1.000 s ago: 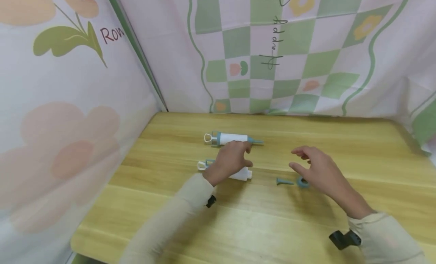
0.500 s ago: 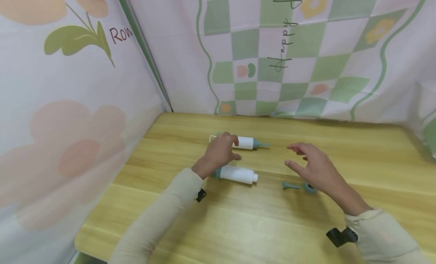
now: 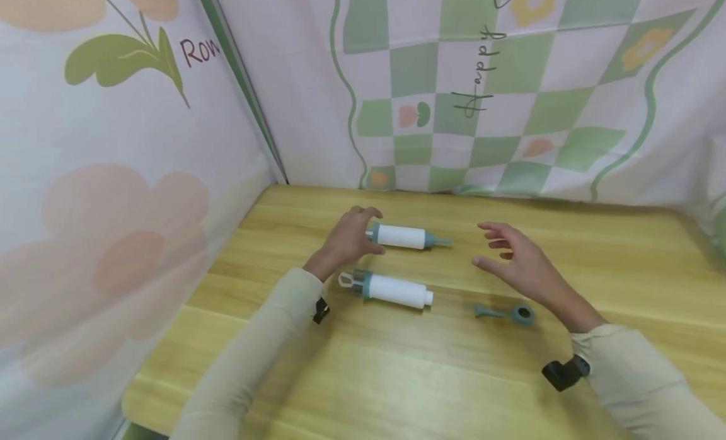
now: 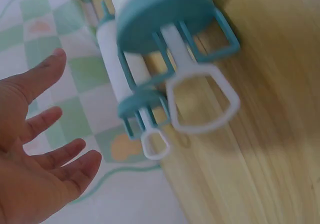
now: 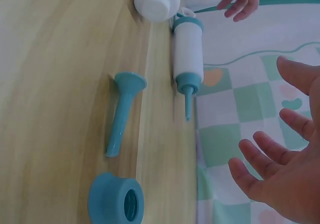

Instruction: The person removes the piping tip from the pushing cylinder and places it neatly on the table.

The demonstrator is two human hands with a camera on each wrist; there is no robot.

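Two white-barrelled syringes with teal collars and white loop handles lie on the table. The far syringe [image 3: 401,237] has a teal tip fitted; the near syringe [image 3: 397,291] ends in a bare white neck. My left hand [image 3: 347,239] hovers at the far syringe's handle end, thumb and fingers spread apart, hiding that handle in the head view. In the left wrist view its fingers [image 4: 60,156] stand clear of both syringes. My right hand [image 3: 518,260] is held above the table with loosely bent, spread fingers. Below it lie a teal funnel-shaped nozzle [image 5: 121,111] and a teal ring cap [image 5: 102,201].
The wooden table [image 3: 397,370] runs back to a checked curtain [image 3: 414,68]. A floral curtain [image 3: 113,131] hangs along the left side. Dark wrist cameras [image 3: 566,372] sit on both sleeves.
My left hand has drawn back leftward from over the near syringe to the far syringe's handle end, uncovering the near one. My right hand lifts slightly, showing the ring cap fully. The head view shifts slightly.
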